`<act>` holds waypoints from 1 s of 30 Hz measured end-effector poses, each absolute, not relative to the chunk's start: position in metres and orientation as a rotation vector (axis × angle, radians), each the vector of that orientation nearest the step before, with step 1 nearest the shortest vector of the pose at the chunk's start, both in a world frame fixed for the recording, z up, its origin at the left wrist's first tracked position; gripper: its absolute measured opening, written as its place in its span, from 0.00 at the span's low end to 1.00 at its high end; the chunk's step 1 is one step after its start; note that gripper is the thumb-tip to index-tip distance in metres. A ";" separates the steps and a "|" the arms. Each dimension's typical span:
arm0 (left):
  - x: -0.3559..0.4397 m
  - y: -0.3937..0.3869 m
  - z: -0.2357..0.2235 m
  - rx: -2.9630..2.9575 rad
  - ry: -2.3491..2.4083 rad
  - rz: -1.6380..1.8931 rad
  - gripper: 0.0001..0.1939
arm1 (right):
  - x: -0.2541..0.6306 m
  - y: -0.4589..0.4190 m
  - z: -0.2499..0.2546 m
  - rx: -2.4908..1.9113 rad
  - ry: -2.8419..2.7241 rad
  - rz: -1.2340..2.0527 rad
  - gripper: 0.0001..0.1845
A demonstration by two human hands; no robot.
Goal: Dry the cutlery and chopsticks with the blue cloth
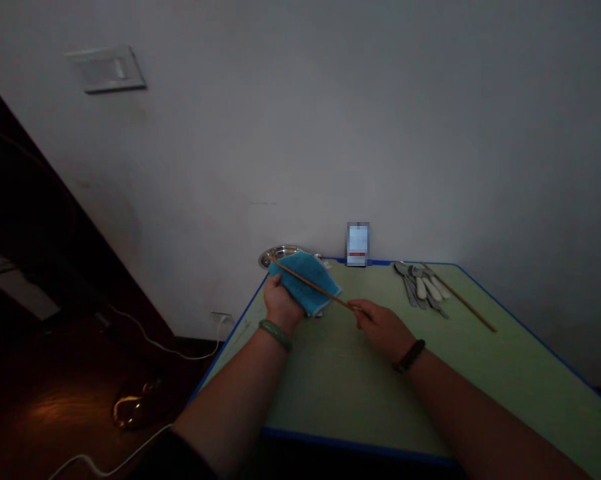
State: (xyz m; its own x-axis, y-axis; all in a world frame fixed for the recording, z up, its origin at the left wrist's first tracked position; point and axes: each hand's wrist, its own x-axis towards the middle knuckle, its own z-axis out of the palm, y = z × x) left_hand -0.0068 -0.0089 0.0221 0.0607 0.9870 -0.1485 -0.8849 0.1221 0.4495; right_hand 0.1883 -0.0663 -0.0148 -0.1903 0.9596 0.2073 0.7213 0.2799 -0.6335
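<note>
Two bare hands work a wooden chopstick over a blue cloth.

The left hand (282, 304) grasps the folded blue cloth (306, 283) from below, while the right hand (383, 327) pinches the lower end of the wooden chopstick (314, 286), whose length lies across the cloth. Both hands are over the green table (335, 393) with its blue edge. A steel plate (279, 255) sits partly behind the cloth at the far edge. A blurred upright card (357, 245) stands against the wall, and to its right lie a pile of spoons and forks (420, 287) and a second wooden chopstick (463, 300).
</note>
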 end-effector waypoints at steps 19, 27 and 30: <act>-0.012 -0.007 0.025 0.244 0.500 1.518 0.29 | 0.193 -0.065 -0.025 -1.409 -1.948 0.518 0.20; -0.019 -0.006 0.028 0.250 0.466 1.552 0.30 | 0.198 -0.067 -0.023 -1.512 -1.940 0.547 0.16; -0.022 -0.005 0.027 0.275 0.435 1.593 0.29 | 0.201 -0.067 -0.023 -1.511 -1.909 0.561 0.16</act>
